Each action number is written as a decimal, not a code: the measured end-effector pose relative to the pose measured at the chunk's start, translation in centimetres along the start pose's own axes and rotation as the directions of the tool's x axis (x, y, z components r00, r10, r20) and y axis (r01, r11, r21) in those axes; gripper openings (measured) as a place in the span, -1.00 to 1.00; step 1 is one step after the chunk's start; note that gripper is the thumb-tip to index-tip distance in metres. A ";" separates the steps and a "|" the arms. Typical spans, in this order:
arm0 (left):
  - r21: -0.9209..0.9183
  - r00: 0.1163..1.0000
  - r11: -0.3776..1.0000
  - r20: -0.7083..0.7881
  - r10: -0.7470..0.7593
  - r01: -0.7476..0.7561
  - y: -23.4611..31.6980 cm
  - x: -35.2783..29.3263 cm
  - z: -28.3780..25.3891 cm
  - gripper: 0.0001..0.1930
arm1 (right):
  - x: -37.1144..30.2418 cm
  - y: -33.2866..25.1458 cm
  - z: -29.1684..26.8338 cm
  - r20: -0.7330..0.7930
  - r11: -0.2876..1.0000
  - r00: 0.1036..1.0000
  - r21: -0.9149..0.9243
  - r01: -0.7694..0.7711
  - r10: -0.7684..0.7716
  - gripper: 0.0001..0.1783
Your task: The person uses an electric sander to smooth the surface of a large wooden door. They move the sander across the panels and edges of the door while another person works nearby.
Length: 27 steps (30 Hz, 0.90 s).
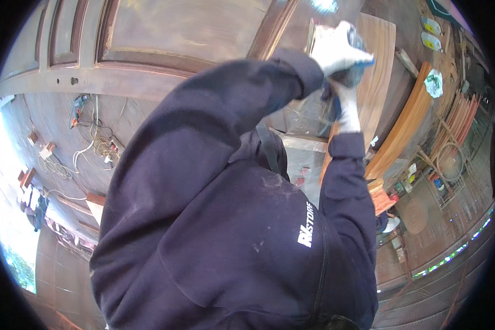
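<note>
My left hand (338, 49), in a white glove, is closed over the top of a dark, rounded hand-held tool (349, 78). Below it, my right hand (348, 115), gloved in white and blue, grips the tool's near end. Blur and the gloves hide much of the tool, so its exact kind is unclear. It is at the right end of a large brown panelled door (143, 76) that lies across the top of the view. Just right of the tool runs a striped-grain wooden board (380, 52).
Another long plank (404, 118) slants at the right, with a crumpled white-green bag (433, 82) by its far end. Two yellow-labelled containers (432, 33) stand at the far right. Left, a drill-like power tool (80, 107) and tangled cables (102, 146) lie on the floor.
</note>
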State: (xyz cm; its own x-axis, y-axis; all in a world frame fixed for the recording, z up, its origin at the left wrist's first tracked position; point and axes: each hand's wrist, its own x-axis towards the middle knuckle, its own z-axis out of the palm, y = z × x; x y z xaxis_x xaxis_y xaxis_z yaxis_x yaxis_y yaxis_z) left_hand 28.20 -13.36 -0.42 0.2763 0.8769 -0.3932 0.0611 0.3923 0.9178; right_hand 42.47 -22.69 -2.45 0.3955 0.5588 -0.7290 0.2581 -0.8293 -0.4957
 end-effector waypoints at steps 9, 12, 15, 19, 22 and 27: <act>0.178 0.959 0.982 -0.263 0.104 -0.058 -5.0 -8.0 -1.1 -0.12 | -9.1 2.8 4.4 0.063 0.995 0.997 -0.090 0.046 -0.040 -0.45; -0.017 0.965 0.999 -0.258 0.041 -0.047 -6.5 -12.0 -1.0 -0.16 | -12.3 5.4 4.9 0.046 0.973 0.992 -0.198 0.121 -0.114 -0.42; 0.133 0.932 0.986 -0.336 0.137 -0.097 -6.0 -10.2 -1.8 -0.15 | -10.0 3.7 5.3 0.077 0.983 0.996 -0.175 0.061 -0.048 -0.42; 0.048 0.961 0.995 -0.261 0.095 -0.086 -2.3 -1.8 -3.1 -0.09 | -0.4 1.9 3.7 0.088 0.974 0.977 -0.104 0.204 -0.195 -0.50; -0.002 0.970 0.999 -0.238 0.047 -0.049 0.2 3.6 -3.8 -0.03 | 2.4 -4.9 3.4 -0.006 0.947 0.949 -0.058 0.315 -0.316 -0.51; -0.011 0.974 1.000 -0.224 0.025 -0.029 1.0 4.0 -2.8 -0.05 | 3.7 -5.1 2.3 0.062 0.995 0.994 0.036 0.088 -0.090 -0.67</act>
State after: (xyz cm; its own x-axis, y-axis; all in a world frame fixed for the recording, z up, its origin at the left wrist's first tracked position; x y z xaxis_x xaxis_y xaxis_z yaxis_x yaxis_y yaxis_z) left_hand 26.68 -8.68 -1.26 0.0560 0.9265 -0.3721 0.0425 0.3702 0.9280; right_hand 40.60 -16.37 -3.72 0.3152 0.6306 -0.7092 0.2602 -0.7761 -0.5745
